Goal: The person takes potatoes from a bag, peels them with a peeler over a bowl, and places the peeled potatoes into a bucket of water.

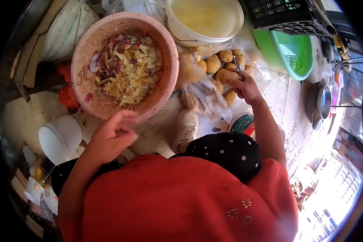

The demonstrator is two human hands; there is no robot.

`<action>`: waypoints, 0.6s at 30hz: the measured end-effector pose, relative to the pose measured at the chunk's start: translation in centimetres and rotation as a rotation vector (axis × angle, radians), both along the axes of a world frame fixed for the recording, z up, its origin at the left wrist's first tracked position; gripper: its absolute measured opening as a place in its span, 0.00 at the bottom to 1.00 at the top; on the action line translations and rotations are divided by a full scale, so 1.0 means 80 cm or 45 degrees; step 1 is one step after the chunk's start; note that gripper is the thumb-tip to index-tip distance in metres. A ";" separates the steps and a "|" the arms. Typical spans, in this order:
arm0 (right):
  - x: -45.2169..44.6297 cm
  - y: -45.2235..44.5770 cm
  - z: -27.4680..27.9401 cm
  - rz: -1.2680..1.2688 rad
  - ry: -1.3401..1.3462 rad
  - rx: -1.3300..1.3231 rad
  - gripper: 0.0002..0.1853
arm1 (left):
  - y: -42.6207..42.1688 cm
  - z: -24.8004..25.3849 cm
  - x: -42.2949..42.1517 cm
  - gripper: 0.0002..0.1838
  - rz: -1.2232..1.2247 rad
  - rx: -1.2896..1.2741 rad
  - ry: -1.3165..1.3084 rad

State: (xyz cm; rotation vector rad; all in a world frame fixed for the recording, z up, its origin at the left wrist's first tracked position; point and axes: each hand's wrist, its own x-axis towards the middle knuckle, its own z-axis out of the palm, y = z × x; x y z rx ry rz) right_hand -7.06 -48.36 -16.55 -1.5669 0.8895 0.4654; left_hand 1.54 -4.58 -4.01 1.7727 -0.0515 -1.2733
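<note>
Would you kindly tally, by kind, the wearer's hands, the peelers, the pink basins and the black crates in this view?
Left hand and right hand: 2
Peeler: 1
Pink basin: 1
Black crate: 1
Total: 5

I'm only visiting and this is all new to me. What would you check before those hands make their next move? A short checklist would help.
1. Slim, silvery peeler-like tool held: ok, in the right hand.
2. Left hand free: ok, nothing visible in it; it is near the round pink plastic basin.
3. Rounded brown potatoes close by: ok, several lie beside the right hand.
4. Crumpled clear plastic bag out of the way: not ok, it covers some potatoes.
5. Right hand gripping a potato: cannot tell, its fingers overlap one.
6. Room in the basin: ok, its pale cut pieces lie below the rim.
</note>
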 end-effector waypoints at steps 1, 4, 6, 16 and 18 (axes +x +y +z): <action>0.009 0.028 0.028 0.058 -0.096 0.176 0.29 | -0.001 0.003 -0.003 0.27 0.047 -0.108 0.020; 0.035 0.096 0.093 0.275 -0.256 0.422 0.30 | 0.002 0.012 -0.019 0.29 0.153 -0.318 0.025; 0.056 0.143 0.141 0.434 -0.335 0.482 0.31 | 0.004 0.017 -0.025 0.30 0.204 -0.428 -0.006; 0.074 0.314 0.270 0.518 -0.427 0.596 0.26 | 0.024 0.053 -0.025 0.25 0.734 -1.072 0.130; 0.068 0.323 0.262 0.437 -0.468 0.534 0.24 | 0.035 0.047 -0.021 0.25 0.760 -1.024 0.046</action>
